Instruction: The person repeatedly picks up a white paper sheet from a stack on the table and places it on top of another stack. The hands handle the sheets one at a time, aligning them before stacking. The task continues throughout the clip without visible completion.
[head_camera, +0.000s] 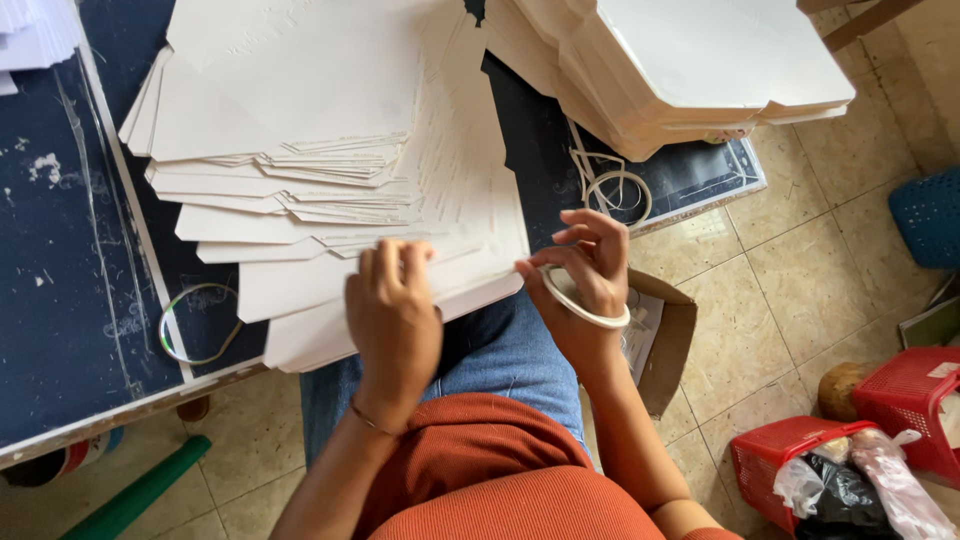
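A: Nearest first?
B: Left hand (392, 318) at the near edge of the fanned card stack (330, 215), fingers curled down, pinching the lowest sheets. Right hand (585, 275) just off the stack's near right corner, thumb and fingertips closed on that corner, white ring of tape (585, 305) looped round the palm.
A: Beyond the stack's near edge?
B: Sheets stepped back over the dark table (60, 300), overhanging its edge above the lap. Green rubber band (195, 325) left of the stack, white bands (610, 185) right of it, taller pile of folded cards (680, 70) farther right.
A: Risks?
B: Likely slippage. Overhang held only by two pinches; loosened grip, and probably sheets sliding off toward the floor. Fan possibly skewing if pulled unevenly. Tape ring perhaps snagging a corner.
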